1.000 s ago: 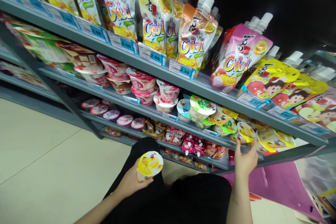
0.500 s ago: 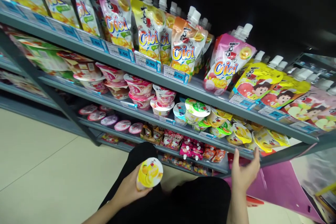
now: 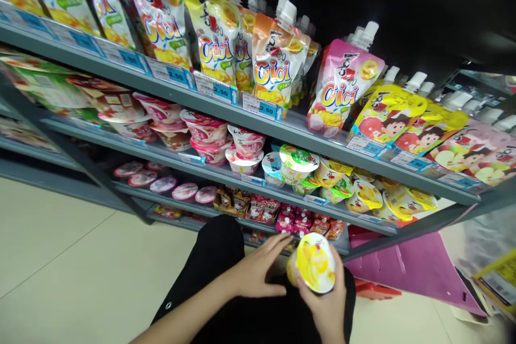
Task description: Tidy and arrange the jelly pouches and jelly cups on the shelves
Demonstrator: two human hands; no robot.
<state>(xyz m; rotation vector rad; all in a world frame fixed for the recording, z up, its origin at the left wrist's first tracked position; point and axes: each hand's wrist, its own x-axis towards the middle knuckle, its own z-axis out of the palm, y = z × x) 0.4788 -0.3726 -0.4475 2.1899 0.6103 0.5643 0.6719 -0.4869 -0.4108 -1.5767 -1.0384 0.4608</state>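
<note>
My right hand (image 3: pixel 328 293) is closed around a yellow-and-white jelly cup (image 3: pixel 314 260), its printed lid tilted up toward me. The cup is above my lap, in front of the low shelves. Just to its left, my left hand (image 3: pixel 260 269) has its fingers stretched out and holds nothing. A small gap separates the left hand from the cup. Similar yellow jelly cups (image 3: pixel 365 196) lie at the right end of the middle shelf, beyond my right hand.
Spouted jelly pouches (image 3: pixel 278 62) stand along the upper shelf (image 3: pixel 226 110) behind price tags. Pink-lidded cups (image 3: pixel 207 131) are stacked on the shelf below, and small packets (image 3: pixel 262 209) sit lower. A purple panel (image 3: pixel 419 269) leans at the right. Pale floor tiles (image 3: pixel 52 258) show at left.
The jelly cup has passed from my left hand to my right. My right hand has come down and left, away from the shelf; my left has moved right and opened.
</note>
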